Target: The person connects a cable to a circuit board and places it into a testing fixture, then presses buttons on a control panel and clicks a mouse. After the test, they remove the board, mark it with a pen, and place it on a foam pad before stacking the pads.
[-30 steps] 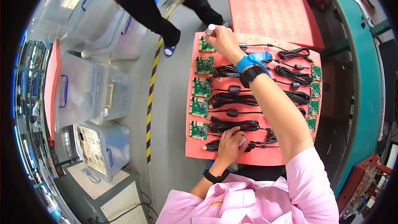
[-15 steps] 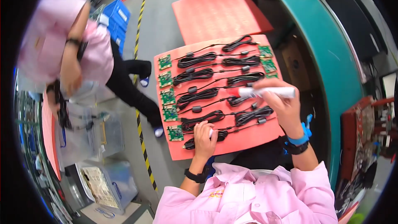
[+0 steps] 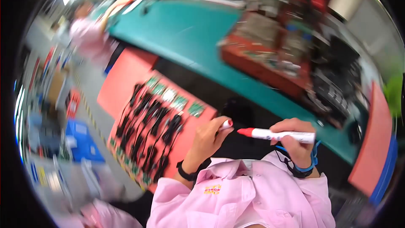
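Pinched in my right hand [image 3: 298, 153] is a thick white marker [image 3: 263, 134], uncapped, its red tip pointing left. My left hand [image 3: 206, 138] is closed around the marker's small white-and-red cap [image 3: 226, 124]. Tip and cap face each other, a small gap apart, in front of my chest. To the left, a pink foam sheet [image 3: 195, 128] carries rows of bundled black cables [image 3: 158, 128] and several green circuit boards [image 3: 195, 109] along its edges. Neither hand touches the boards or cables.
A long green workbench [image 3: 181, 29] runs across the far side, with a cluttered red-brown box [image 3: 261, 65] on it. Another pink sheet [image 3: 126, 76] lies beyond the cables. Blue bins [image 3: 82, 141] stand at left. A co-worker [image 3: 90, 36] is at far left, blurred.
My view has swung right toward the green bench. My left hand has left the cables, holding the cap, and my right hand has brought the marker close to it.
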A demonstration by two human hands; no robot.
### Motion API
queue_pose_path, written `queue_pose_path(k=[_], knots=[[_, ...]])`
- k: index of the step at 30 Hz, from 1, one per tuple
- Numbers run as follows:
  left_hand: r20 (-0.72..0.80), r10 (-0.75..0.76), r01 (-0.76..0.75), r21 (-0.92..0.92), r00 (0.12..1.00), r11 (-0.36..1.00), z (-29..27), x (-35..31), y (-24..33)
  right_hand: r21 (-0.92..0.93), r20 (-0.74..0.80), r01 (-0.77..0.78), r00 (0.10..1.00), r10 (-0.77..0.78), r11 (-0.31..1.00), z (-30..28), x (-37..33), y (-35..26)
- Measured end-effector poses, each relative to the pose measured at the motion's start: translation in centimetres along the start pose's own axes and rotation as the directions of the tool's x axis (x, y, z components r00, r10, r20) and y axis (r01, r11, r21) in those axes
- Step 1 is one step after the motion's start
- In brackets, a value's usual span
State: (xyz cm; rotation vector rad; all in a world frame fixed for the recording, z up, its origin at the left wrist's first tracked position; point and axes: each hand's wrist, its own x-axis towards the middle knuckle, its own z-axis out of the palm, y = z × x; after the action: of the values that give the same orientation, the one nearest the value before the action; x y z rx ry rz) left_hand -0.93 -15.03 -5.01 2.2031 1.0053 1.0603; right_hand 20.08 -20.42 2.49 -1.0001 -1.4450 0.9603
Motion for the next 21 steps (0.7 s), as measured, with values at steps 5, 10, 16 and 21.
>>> queue_pose_path(k=[5,10,16,21], knots=[[0.173,0.232,-0.202,-0.174,0.957,0.964,7.0,3.7,3.8,-0.133,-0.237,0.002,0.971,-0.033,0.991,-5.3,-6.1,-0.4],[0.335,0.386,-0.275,-0.335,0.859,0.901,11.5,5.5,5.4,-0.213,-0.425,0.051,0.894,-0.139,0.976,-7.4,-10.8,0.1],[0.487,0.452,-0.306,-0.35,0.747,0.885,12.1,4.7,4.9,-0.232,-0.653,0.003,0.74,-0.158,0.973,-6.9,-13.1,1.3],[0.426,0.333,-0.221,-0.292,0.841,0.931,11.4,2.6,3.0,-0.148,-0.576,-0.028,0.815,-0.063,0.989,-5.4,-11.6,2.5]])
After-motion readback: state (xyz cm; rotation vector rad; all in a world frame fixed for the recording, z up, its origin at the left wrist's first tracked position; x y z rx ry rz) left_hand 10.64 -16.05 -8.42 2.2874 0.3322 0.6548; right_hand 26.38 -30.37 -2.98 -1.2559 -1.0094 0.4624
